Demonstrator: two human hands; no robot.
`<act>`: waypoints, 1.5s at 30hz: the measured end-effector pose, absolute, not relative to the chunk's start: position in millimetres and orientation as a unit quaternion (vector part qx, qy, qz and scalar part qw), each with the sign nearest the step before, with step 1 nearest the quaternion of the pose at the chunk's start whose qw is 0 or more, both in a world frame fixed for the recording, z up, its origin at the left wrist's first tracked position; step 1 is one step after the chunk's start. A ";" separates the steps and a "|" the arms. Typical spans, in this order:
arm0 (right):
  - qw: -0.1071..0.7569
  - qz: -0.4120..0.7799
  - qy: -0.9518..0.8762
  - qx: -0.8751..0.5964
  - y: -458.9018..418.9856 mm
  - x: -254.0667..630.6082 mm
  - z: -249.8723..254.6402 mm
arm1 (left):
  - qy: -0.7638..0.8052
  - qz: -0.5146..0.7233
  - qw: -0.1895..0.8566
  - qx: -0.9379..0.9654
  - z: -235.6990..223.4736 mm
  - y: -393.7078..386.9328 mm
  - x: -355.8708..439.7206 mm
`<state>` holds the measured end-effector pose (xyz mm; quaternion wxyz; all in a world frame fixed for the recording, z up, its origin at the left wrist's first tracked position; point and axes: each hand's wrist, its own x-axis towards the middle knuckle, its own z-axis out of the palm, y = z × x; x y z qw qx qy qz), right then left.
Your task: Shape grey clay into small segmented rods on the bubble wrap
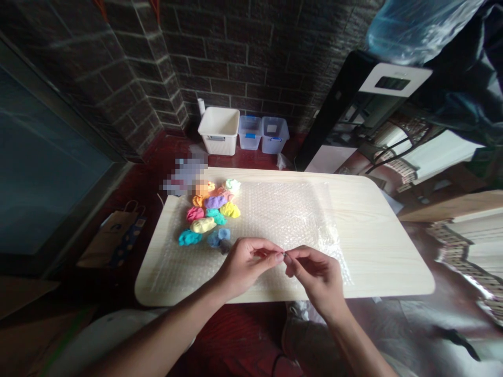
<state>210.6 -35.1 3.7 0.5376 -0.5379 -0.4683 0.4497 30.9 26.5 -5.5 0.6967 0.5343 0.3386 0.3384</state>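
Note:
My left hand (251,262) and my right hand (316,269) meet fingertip to fingertip above the front of the table. Both are closed in a pinch. Between the fingertips is something tiny and dark; its kind is too small to make out. Beneath them lies a sheet of bubble wrap (271,214) on the pale wooden table. Left of my hands sit several lumps of coloured modelling clay, among them a purple lump (215,202), a yellow lump (230,210), a teal lump (190,237) and a pale yellow lump (203,225). A grey-blue lump (218,237) is nearest my left hand, which partly hides a dark one.
Behind the table (377,235), a white bin (219,131) and two clear tubs stand on the floor by a brick wall. A water dispenser (341,120) is at the back right. A paper bag (112,238) lies at the left, and a cardboard box (451,207) is at the right.

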 end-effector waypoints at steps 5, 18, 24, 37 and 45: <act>0.537 0.467 -0.458 -0.534 -36.0 209.2 3.1 | 0.339 0.335 0.695 0.538 -5.5 26.4 30.8; 0.567 0.486 -0.444 -0.495 -36.5 210.0 3.2 | 0.352 0.325 0.724 0.496 -8.0 26.7 32.1; 0.536 0.502 -0.480 -0.480 -35.3 212.1 3.3 | 0.334 0.329 0.742 0.479 -7.5 27.5 32.3; 0.517 0.522 -0.408 -0.541 -28.6 221.4 -8.8 | 0.405 0.332 0.590 0.615 -9.5 35.8 20.3; 0.420 0.496 -0.428 -0.628 -18.2 235.4 -38.2 | 0.385 0.271 0.315 0.824 -4.5 56.0 -13.3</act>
